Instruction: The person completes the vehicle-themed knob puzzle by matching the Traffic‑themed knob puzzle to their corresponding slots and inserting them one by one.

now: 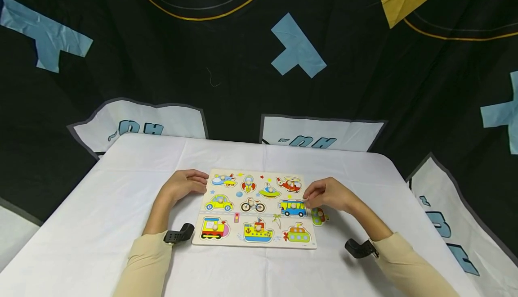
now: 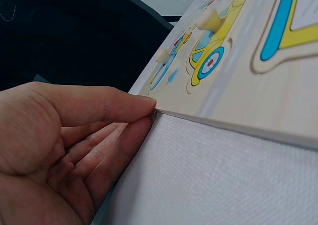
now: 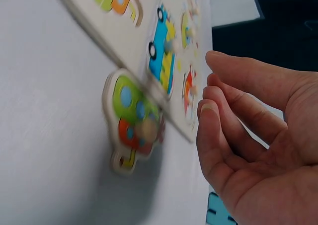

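Observation:
A wooden peg puzzle board (image 1: 238,231) with vehicle pictures lies on the white table. At its far left corner, my left hand (image 1: 183,184) pinches the edge between thumb and forefinger, as the left wrist view shows. My right hand (image 1: 332,193) hovers by the board's right edge near the blue bus (image 1: 293,207), its fingers loosely bent and holding nothing. Below it lies a loose green and red submarine piece (image 3: 131,111) with a wooden knob, against the board's right edge. The bottom-right submarine picture (image 1: 297,234) on the board shows no knob.
White cloth (image 1: 226,272) covers the table around the board. Behind the table hangs a black curtain (image 1: 238,63) with blue and yellow shapes. Each wrist wears a black camera band, such as the left one (image 1: 178,234).

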A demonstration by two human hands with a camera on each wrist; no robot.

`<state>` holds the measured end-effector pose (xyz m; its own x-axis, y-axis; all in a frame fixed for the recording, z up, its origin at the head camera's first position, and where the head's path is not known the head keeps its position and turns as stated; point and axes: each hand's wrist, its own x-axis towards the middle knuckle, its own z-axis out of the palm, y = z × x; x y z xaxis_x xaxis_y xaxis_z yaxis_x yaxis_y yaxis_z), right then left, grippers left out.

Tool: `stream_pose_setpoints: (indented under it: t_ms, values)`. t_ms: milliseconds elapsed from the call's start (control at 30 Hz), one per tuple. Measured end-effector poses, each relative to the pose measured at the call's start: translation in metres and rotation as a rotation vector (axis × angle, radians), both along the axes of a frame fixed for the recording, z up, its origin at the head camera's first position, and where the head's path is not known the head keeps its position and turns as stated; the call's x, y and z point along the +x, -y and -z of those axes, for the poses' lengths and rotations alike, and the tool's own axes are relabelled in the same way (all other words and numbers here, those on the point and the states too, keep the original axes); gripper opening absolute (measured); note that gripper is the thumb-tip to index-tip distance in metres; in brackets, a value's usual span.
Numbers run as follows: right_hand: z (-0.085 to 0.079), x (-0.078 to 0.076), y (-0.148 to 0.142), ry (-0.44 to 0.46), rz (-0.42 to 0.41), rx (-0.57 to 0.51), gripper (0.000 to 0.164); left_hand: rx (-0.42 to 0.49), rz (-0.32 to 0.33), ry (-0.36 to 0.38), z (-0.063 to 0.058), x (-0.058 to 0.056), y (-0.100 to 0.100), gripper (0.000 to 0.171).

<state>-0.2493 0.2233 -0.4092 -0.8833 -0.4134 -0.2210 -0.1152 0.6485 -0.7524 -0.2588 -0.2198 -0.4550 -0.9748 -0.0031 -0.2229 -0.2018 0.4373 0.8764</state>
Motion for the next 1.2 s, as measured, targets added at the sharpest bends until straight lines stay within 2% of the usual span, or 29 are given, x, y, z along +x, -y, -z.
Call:
stream_pose_setpoints:
  t_ms: [200,500,833,1200]
  values:
    - [0.005,0.001,-0.017,0.029,0.009,-0.004,0.023,-0.002,0.0,0.004,0.001,0.0,-0.001,0.047]
    - [0.013,0.004,-0.034,0.026,0.009,0.03,0.026,-0.011,0.006,0.002,-0.002,0.0,-0.001,0.047]
    - [0.02,0.006,-0.04,0.071,-0.032,0.023,0.025,-0.006,0.009,0.001,-0.002,0.001,0.0,0.048]
    - [0.03,0.006,-0.039,0.076,-0.027,0.019,0.026,0.009,0.009,0.006,-0.001,0.0,0.0,0.048]
